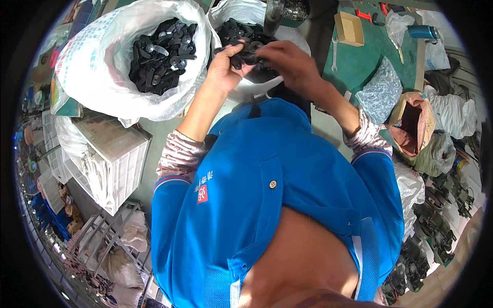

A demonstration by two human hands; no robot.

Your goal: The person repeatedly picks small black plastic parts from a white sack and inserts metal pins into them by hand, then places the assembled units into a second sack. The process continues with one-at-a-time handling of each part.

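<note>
Over a white bag (233,9) of black parts, both of my hands meet in front of my chest. My left hand (222,71) is closed round small black parts (251,47) with rounded ends, its thumb lying on top. From the other side, my right hand (294,66) curls its fingers onto the same parts; its fingertips are slightly blurred. To the left stands a large white woven bag (97,66), its mouth rolled wide. Inside it lies a heap of flat black lever-like pieces (163,59), some with shiny metal discs.
A green worktop (354,46) on the right bears a cardboard box (349,28), a wrench (335,55), a blue can (423,32) and a bubble-wrap bag (381,90). A brown paper sack (413,123) stands at its edge. A white plastic crate (110,169) is at my left.
</note>
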